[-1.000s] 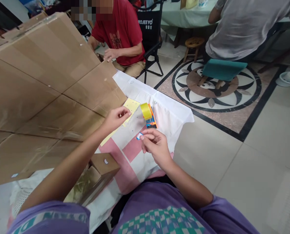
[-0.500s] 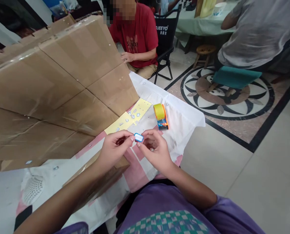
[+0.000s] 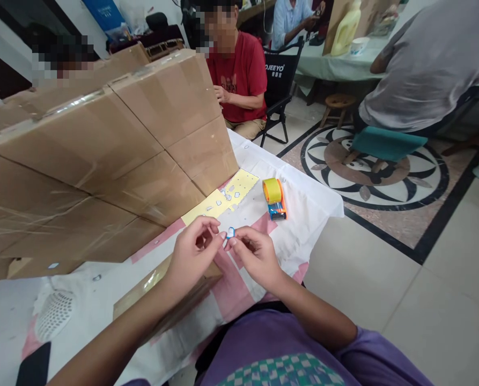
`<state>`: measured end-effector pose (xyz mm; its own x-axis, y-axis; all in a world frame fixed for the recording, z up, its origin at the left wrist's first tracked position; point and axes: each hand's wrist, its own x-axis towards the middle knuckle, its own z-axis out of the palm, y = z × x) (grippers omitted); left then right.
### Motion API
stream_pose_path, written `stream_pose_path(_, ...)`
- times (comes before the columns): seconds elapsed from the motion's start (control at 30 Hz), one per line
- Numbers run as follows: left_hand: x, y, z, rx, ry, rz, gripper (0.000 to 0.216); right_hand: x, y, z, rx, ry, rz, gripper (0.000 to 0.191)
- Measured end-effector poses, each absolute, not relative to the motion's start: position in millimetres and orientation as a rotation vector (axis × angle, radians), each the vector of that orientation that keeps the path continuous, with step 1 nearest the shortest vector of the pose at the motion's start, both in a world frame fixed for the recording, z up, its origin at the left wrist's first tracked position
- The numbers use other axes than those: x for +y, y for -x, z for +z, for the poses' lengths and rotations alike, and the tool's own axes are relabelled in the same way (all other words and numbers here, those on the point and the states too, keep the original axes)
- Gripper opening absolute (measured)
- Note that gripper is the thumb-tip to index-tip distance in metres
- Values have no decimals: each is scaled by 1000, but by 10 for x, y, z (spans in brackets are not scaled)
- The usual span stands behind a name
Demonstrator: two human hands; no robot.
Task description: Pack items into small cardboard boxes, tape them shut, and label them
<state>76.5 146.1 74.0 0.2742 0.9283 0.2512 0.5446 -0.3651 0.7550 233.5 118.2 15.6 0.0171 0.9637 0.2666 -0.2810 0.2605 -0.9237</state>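
Note:
In front of me, above the cloth-covered table, is a small white piece with a blue edge [image 3: 230, 232], too small to name further. My right hand [image 3: 259, 256] pinches it between thumb and forefinger. From the other side my left hand [image 3: 193, 252] has its thumb tip at the piece's edge, fingers curled. Just beyond the hands lies a yellow sheet [image 3: 245, 182] with several small white labels or scraps on it. A tape dispenser [image 3: 274, 199] with a yellow roll rests to the right. Under my left forearm sits a flat cardboard box [image 3: 142, 289].
A large wall of taped cardboard boxes [image 3: 142, 134] fills the table's left side. A white perforated item [image 3: 56, 313] and a dark flat object [image 3: 34, 364] lie at lower left. A person in red [image 3: 243, 69] sits beyond the boxes; another in grey [image 3: 424, 69] sits at right.
The blue-edged piece has turned between my fingers and now shows a smaller face. My hands stay close together; the view has tilted up slightly, bringing another head into sight behind the boxes.

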Motion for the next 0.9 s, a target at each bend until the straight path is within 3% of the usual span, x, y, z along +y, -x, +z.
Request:
stream_pose_path(0.23,1476,-634,824,920,-2640,950,29,1186,-2344,183,-1408,812,762,11)
stream_pose_path(0.43,1473,-603,839,949,-2691,930,23,1227,-2341,217,-1531,829,584,13)
stream_pose_path(0.6,1502,-606,830,1183,-2464,963,10,1278,-2302,164,-1351,883,787,15)
stream_pose_path(0.77,1578,-470,769,1445,-2136,963,22,1458,-2336,-26,-1098,876,1096,17)
stream_pose_path(0.9,1589,-326,696,1518,-1957,945,32,1699,-2408,-167,-1007,888,1154,23)
